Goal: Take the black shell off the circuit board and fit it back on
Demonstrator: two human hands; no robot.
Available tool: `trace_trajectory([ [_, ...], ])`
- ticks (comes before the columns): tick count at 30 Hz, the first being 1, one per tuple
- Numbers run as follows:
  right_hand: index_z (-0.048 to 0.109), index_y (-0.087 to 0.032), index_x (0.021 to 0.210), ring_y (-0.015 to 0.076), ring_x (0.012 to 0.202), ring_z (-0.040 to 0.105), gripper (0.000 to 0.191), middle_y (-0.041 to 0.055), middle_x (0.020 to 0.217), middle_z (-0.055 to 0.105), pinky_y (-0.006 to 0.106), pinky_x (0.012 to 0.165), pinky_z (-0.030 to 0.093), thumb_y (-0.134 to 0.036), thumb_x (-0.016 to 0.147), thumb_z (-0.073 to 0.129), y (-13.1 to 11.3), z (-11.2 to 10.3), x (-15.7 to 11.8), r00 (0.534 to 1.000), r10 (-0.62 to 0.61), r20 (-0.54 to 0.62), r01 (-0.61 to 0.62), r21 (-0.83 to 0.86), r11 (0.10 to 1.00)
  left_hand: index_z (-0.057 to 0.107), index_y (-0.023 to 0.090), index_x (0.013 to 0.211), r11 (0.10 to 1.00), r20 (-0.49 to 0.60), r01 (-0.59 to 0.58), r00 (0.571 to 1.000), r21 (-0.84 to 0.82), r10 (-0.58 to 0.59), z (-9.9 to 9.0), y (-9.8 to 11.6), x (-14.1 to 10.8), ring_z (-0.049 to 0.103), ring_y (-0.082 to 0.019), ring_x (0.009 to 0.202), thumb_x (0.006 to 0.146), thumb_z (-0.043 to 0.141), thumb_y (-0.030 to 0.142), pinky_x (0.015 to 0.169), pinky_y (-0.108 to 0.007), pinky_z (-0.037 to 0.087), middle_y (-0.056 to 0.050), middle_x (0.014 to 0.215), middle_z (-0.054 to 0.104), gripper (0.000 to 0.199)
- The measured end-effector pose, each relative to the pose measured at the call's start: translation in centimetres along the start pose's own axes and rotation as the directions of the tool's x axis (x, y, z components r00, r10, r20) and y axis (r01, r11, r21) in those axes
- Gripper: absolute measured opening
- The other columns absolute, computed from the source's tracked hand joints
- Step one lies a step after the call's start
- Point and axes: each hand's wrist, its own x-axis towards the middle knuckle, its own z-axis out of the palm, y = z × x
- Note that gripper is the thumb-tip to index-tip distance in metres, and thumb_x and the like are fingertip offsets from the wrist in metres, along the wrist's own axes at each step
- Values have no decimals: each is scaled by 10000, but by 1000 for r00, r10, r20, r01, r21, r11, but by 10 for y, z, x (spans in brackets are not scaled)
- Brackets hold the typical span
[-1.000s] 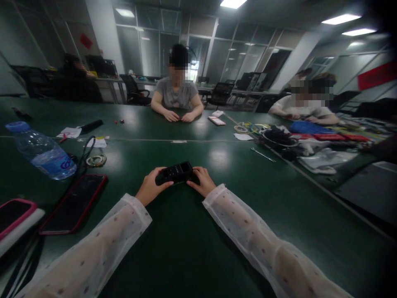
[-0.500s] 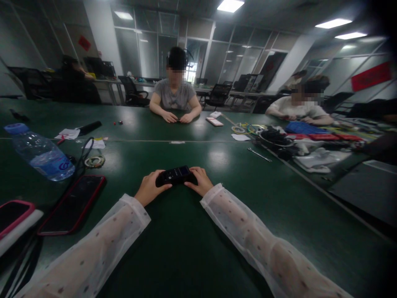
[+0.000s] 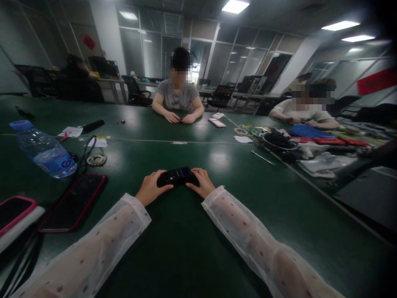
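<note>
A small black handheld device (image 3: 178, 176) with a lit screen and buttons sits in the middle of the view, on or just over the green table (image 3: 186, 256); its exact kind I cannot make out. My left hand (image 3: 152, 186) grips its left end, thumb at the near edge and fingers over the far side. Its right end is held the same way by my right hand (image 3: 203, 182). The fingers cover both ends of the device. Sheer white dotted sleeves cover both my forearms.
Left of my arm lie a red-cased phone (image 3: 74, 203), a pink-cased phone (image 3: 15, 211) and a tilted water bottle (image 3: 46, 153). A wrench (image 3: 263, 157) and heaped cables (image 3: 276, 140) lie to the right. Opposite sits a person in a grey shirt (image 3: 178, 95).
The whole view has shifted slightly, with the surroundings a little further right. Both hands keep the same hold on the black device.
</note>
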Motion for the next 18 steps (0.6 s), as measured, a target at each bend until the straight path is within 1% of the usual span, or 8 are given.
trace_trajectory([
  [4, 499, -213, 1244, 299, 1125, 448, 504, 123, 1185, 492, 522, 972, 441, -397, 791, 622, 1, 1, 0, 1000, -8, -4, 8, -6, 1000, 518, 245, 1175, 1000, 10, 5, 1000, -11, -5, -1, 2, 0, 581, -294, 1061, 738, 648, 507, 939, -528, 416, -91, 1127, 615, 526],
  [8, 481, -241, 1263, 305, 1127, 450, 526, 113, 1188, 492, 541, 959, 444, -414, 787, 624, 2, 2, 0, 1000, -7, -1, 7, -2, 1000, 514, 245, 1180, 1000, 10, 4, 1000, -21, -4, -2, 2, -1, 573, -290, 1069, 737, 655, 497, 947, -528, 409, -88, 1127, 612, 529],
  [12, 472, -249, 1270, 306, 1131, 450, 540, 109, 1192, 491, 541, 949, 450, -422, 783, 628, 3, 2, 0, 1000, 4, 7, -4, -11, 1000, 529, 243, 1171, 999, -3, 30, 1000, -22, -30, -1, 1, -1, 565, -299, 1074, 721, 672, 491, 910, -515, 439, -97, 1137, 601, 534],
  [18, 475, -235, 1267, 301, 1118, 458, 542, 116, 1181, 502, 525, 945, 449, -424, 782, 628, 4, 2, 1, 1000, -8, 7, 8, -33, 999, 509, 241, 1189, 987, 34, 35, 999, -154, -31, -2, 3, -2, 606, -263, 1028, 724, 692, 413, 875, -453, 482, -82, 1124, 630, 528],
])
